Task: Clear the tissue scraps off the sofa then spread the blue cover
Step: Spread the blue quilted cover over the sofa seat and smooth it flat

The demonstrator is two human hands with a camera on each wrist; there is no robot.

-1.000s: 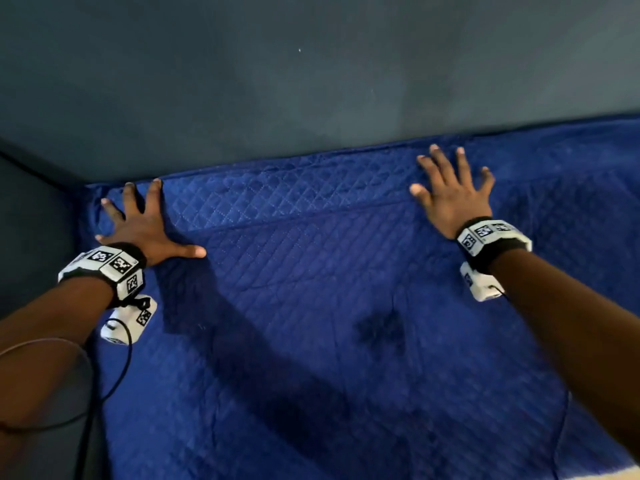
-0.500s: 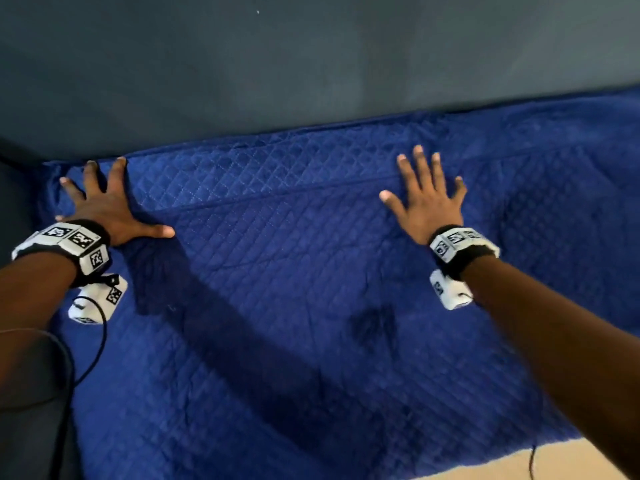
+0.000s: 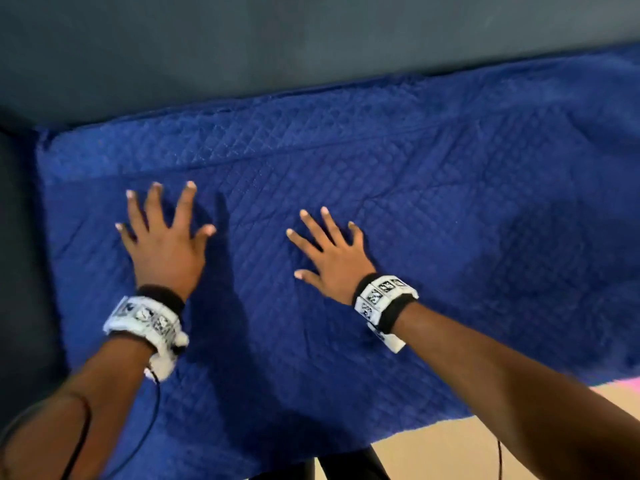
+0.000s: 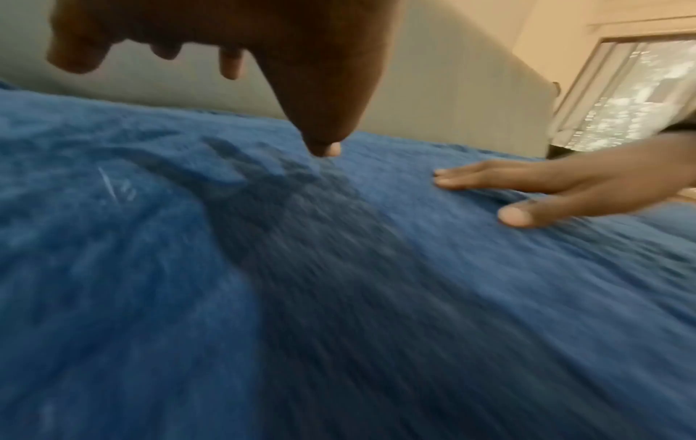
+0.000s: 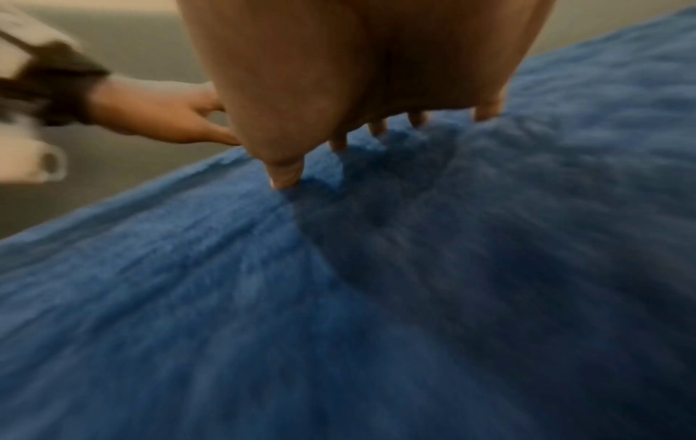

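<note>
The quilted blue cover (image 3: 433, 209) lies spread over the sofa seat, its far edge against the grey backrest (image 3: 277, 46). My left hand (image 3: 162, 237) is flat on the cover at the left, fingers straight and spread. My right hand (image 3: 329, 254) lies flat on it at the middle, fingers also spread. In the left wrist view my left hand (image 4: 233, 59) hovers low over the cover (image 4: 263, 297), with my right hand (image 4: 557, 190) flat to the right. In the right wrist view my right fingertips (image 5: 286, 178) touch the cover (image 5: 339, 297). No tissue scraps show.
The sofa's dark armrest (image 3: 17, 237) bounds the cover on the left. Beige floor (image 3: 450, 452) shows below the cover's hanging front edge. A black cable (image 3: 149, 427) trails from my left wrist band. A window (image 4: 633, 89) is at the far right in the left wrist view.
Both hands have slid back from the cover's far edge toward me and closer together, still flat on the cover. The head view has shifted right and down.
</note>
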